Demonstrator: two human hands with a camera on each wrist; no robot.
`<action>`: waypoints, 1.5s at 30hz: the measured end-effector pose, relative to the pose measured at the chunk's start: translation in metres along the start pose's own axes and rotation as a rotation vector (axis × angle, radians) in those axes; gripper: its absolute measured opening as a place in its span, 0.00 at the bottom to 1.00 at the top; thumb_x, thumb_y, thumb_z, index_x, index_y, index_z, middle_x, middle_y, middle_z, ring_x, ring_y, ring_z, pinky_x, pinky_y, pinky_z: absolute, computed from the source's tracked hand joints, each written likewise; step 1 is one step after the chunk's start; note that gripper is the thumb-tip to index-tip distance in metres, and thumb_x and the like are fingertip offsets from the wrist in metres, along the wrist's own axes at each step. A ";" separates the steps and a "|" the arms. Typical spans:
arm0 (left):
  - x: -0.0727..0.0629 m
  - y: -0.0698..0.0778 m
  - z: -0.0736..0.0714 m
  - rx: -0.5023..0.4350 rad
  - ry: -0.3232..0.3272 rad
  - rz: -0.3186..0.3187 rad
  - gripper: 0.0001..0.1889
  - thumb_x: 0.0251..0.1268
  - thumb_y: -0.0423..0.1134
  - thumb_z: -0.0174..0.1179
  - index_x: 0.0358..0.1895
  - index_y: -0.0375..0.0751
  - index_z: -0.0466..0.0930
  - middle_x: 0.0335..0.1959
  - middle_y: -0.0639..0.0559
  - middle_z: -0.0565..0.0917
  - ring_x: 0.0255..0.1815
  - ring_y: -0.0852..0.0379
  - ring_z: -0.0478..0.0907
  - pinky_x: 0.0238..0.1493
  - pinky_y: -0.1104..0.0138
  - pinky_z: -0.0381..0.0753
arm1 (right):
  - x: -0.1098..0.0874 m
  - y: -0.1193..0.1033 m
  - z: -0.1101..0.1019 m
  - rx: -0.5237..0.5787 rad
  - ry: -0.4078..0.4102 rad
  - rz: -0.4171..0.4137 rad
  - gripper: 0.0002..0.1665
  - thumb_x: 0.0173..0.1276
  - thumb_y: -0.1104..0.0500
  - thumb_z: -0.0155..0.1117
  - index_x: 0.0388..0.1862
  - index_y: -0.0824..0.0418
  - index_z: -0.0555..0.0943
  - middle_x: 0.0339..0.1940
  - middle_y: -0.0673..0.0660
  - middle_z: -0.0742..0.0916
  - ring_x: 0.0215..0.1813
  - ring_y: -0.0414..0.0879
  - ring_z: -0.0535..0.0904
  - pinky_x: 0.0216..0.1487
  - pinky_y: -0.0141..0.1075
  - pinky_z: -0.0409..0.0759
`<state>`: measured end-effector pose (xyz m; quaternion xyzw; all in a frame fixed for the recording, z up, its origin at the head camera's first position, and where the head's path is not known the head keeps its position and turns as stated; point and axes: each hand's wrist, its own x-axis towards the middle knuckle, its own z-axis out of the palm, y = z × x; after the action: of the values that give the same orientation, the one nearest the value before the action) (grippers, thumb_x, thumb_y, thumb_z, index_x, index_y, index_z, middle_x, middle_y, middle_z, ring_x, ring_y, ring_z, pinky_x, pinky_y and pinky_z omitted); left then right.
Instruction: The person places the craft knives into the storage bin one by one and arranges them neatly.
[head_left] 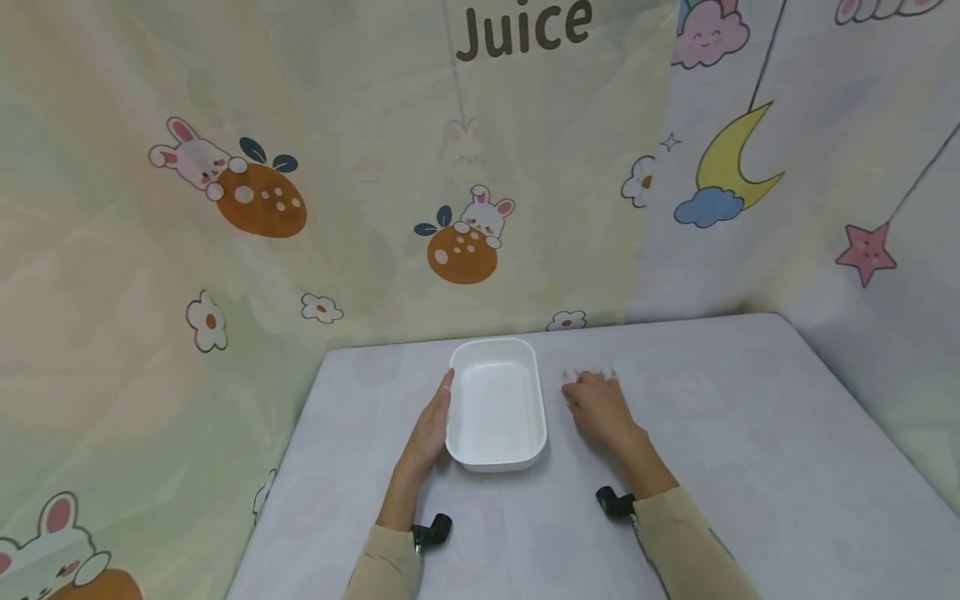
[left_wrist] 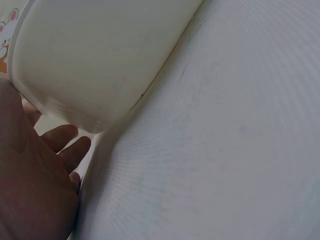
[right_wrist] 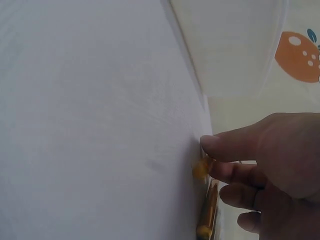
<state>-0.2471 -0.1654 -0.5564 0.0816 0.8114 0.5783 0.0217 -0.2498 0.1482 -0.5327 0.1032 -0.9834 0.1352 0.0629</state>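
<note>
A white rectangular tray (head_left: 498, 458) with rounded corners and raised walls stands on the table. My left hand (head_left: 429, 429) lies along its left side, fingers fairly straight and touching the wall; in the left wrist view some fingertips (left_wrist: 77, 150) show beside the tray's lower edge. To the right of the tray, my right hand (head_left: 600, 408) is low over the table. Its thumb and index finger pinch the end of a small amber glass tube (right_wrist: 201, 168), perhaps an ampoule. A second amber tube (right_wrist: 207, 215) lies beside it. Pale tips (head_left: 613, 373) show past the knuckles; the rest is hidden.
A white cloth covers the table (head_left: 750, 467). Behind it hangs a printed curtain (head_left: 360, 167) with rabbits, oranges and flowers, close to the tray's far end. A black wrist camera (head_left: 432, 531) sits on the left wrist and another camera (head_left: 615, 502) on the right.
</note>
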 end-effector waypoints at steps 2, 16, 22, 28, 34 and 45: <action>0.000 -0.001 -0.001 -0.001 0.002 -0.001 0.34 0.85 0.64 0.28 0.85 0.56 0.52 0.85 0.65 0.54 0.87 0.61 0.47 0.87 0.55 0.46 | 0.002 -0.004 -0.003 -0.015 -0.016 0.004 0.14 0.69 0.63 0.71 0.53 0.59 0.89 0.46 0.61 0.90 0.51 0.59 0.84 0.59 0.62 0.78; 0.000 0.000 -0.002 0.010 -0.007 0.002 0.34 0.84 0.64 0.27 0.85 0.56 0.51 0.86 0.64 0.52 0.87 0.60 0.46 0.87 0.53 0.45 | 0.007 -0.012 -0.003 0.042 -0.114 0.080 0.17 0.68 0.60 0.70 0.55 0.60 0.88 0.51 0.61 0.91 0.59 0.61 0.85 0.67 0.64 0.75; 0.000 0.001 -0.002 -0.011 -0.016 -0.005 0.33 0.84 0.65 0.28 0.85 0.59 0.51 0.85 0.67 0.53 0.87 0.62 0.47 0.87 0.54 0.46 | 0.005 -0.014 -0.004 0.142 -0.111 0.112 0.21 0.72 0.60 0.66 0.63 0.60 0.85 0.57 0.61 0.89 0.56 0.58 0.85 0.65 0.60 0.79; 0.000 0.000 -0.003 -0.001 -0.006 -0.016 0.34 0.84 0.65 0.28 0.85 0.59 0.51 0.85 0.68 0.53 0.86 0.63 0.47 0.87 0.55 0.46 | 0.008 -0.013 -0.007 0.372 -0.047 0.153 0.24 0.75 0.61 0.62 0.69 0.59 0.80 0.42 0.59 0.85 0.38 0.49 0.77 0.36 0.40 0.83; -0.001 0.000 -0.004 -0.026 -0.019 0.002 0.34 0.85 0.64 0.28 0.85 0.56 0.50 0.86 0.64 0.52 0.87 0.59 0.46 0.87 0.53 0.45 | 0.013 -0.008 -0.009 0.512 0.034 0.121 0.26 0.77 0.63 0.61 0.72 0.61 0.76 0.41 0.58 0.82 0.38 0.48 0.75 0.33 0.32 0.77; -0.001 -0.002 -0.005 0.006 -0.009 -0.011 0.32 0.84 0.64 0.32 0.85 0.63 0.51 0.85 0.68 0.53 0.87 0.61 0.47 0.87 0.52 0.46 | 0.019 -0.021 -0.030 0.780 0.158 0.119 0.31 0.77 0.62 0.62 0.77 0.58 0.72 0.52 0.61 0.81 0.41 0.49 0.80 0.33 0.29 0.79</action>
<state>-0.2469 -0.1706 -0.5566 0.0798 0.8134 0.5755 0.0284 -0.2606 0.1335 -0.4960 0.0515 -0.8546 0.5093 0.0866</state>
